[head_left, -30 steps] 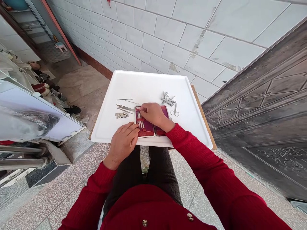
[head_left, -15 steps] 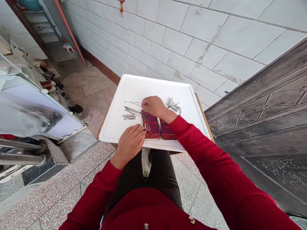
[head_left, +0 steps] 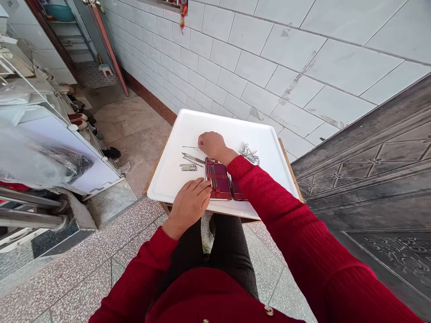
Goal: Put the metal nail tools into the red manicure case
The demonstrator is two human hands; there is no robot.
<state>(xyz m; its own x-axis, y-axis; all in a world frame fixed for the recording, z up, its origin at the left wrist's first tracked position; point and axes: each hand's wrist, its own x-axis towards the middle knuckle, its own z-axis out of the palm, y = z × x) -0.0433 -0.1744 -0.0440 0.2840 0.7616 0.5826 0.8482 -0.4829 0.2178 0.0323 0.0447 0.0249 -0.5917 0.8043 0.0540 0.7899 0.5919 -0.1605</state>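
A dark red manicure case (head_left: 222, 195) lies unfolded on a white tray (head_left: 161, 190), with several slim metal tools (head_left: 213, 174) under its elastic loops. My left hand (head_left: 191, 201) rests at the case's left edge, palm down, fingers stretched out. Beyond the case, my right hand (head_left: 212, 144) is closed over the tray, its fingertips curled under and hidden; what they hold cannot be made out. Thin metal tools (head_left: 190, 147) lie by its fingers. Nearer are tweezers-like tools (head_left: 193, 158) and nail clippers (head_left: 188, 167). My right sleeve covers part of the case.
A heap of metal clippers (head_left: 249, 153) sits on the tray's right side. White tiled wall (head_left: 242, 67) rises behind, and a dark carved panel (head_left: 363, 166) stands at right. On the left are a shoe rack (head_left: 79, 121) and metal pipes (head_left: 30, 220).
My right hand has shifted slightly away from the case, toward the tray's far side, and its fingers look more curled under. My left hand stays at the case edge. The camera view has moved a little.
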